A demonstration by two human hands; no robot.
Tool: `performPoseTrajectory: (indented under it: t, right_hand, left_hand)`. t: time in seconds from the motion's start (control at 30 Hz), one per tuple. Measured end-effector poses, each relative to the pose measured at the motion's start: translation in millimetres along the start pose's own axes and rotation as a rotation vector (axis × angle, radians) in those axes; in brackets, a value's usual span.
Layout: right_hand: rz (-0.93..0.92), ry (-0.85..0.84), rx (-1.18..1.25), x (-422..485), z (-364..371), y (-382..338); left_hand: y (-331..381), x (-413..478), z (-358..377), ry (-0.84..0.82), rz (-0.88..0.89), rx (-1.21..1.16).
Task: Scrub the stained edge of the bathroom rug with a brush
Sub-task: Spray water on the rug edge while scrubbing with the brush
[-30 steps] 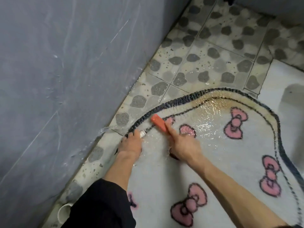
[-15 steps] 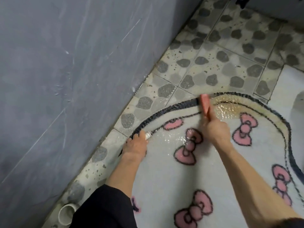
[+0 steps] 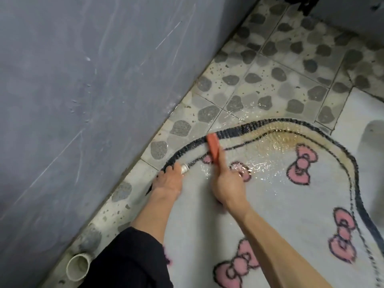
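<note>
The right grip [image 3: 228, 183] was curled round the red brush [image 3: 214, 147], which sat on the dark edge of the wet rug [image 3: 207, 225]. The left grip [image 3: 169, 181] pinched a small tube [image 3: 184, 169] at that edge. The brown stain [image 3: 284, 140] lay off to the right, so scrubbing here could miss it. The brush's long side pointed away from the person, toward the wall [image 3: 83, 100].

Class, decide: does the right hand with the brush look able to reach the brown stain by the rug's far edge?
Probably yes: only wet rug lies between the brush in the right hand and the brown stain; the left hand holds a nozzle aside.
</note>
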State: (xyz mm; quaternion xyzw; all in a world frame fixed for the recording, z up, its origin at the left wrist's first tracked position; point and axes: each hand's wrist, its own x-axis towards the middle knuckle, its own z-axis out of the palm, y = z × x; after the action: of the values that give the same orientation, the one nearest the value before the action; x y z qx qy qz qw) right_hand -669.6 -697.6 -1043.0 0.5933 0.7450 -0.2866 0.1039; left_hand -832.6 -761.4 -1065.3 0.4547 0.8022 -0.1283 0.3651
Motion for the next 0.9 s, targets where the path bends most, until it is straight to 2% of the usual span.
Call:
performPoseTrajectory:
  t: [0.07, 0.13, 0.2, 0.27, 0.33, 0.4, 0.47, 0.53, 0.6, 0.67, 0.77, 0.8, 0.9]
  right_hand:
    - [-0.185, -0.143, -0.174, -19, 20, -2]
    - [-0.233, -0.124, -0.294, -2, -1, 21]
    - [-0.115, -0.046, -0.265, 21, -36, 38]
    - [0.044, 0.028, -0.114, 26, -39, 32]
    - [0.04, 0.103, -0.015, 14, -16, 9]
    - [-0.037, 0.051, -0.026, -10, 14, -8]
    - [-0.097, -0.082, 0.002, -34, 27, -22]
    - [-0.165, -0.203, -0.082, -49, 24, -16]
    - [-0.19, -0.228, -0.201, -44, 8, 0]
    - [-0.075, -0.1, -0.171, -18, -14, 20]
    - [0.092, 0.07, 0.058, -11, -8, 13]
    - [0.049, 0.03, 0.084, -24, 10, -5]
    - [-0.193, -0.236, 0.051, -90, 58, -51]
  left_hand:
    - [-1, -1, -2, -0.007, 0.008, 0.02]
    - [-1, -3, -5, -0.026, 0.003, 0.025]
    - [0, -4, -3, -0.004, 0.029, 0.042]
    - [-2, -3, -3, 0.027, 0.035, 0.042]
    - [0, -3, -5, 0.032, 0.017, 0.048]
    - [0, -11, -7, 0.003, 0.018, 0.018]
    - [-9, -22, -14, -0.016, 0.021, -0.016]
    - [-29, -41, -14, -0.036, -0.008, -0.033]
    - [-52, -65, -7, -0.059, -0.043, 0.017]
    - [-67, -78, 2, -0.087, -0.026, 0.028]
    - [-70, -70, 6, -0.074, -0.025, -0.004]
    - [-69, -67, 5, -0.092, -0.033, -0.008]
    - [-69, -72, 3, -0.108, -0.05, -0.073]
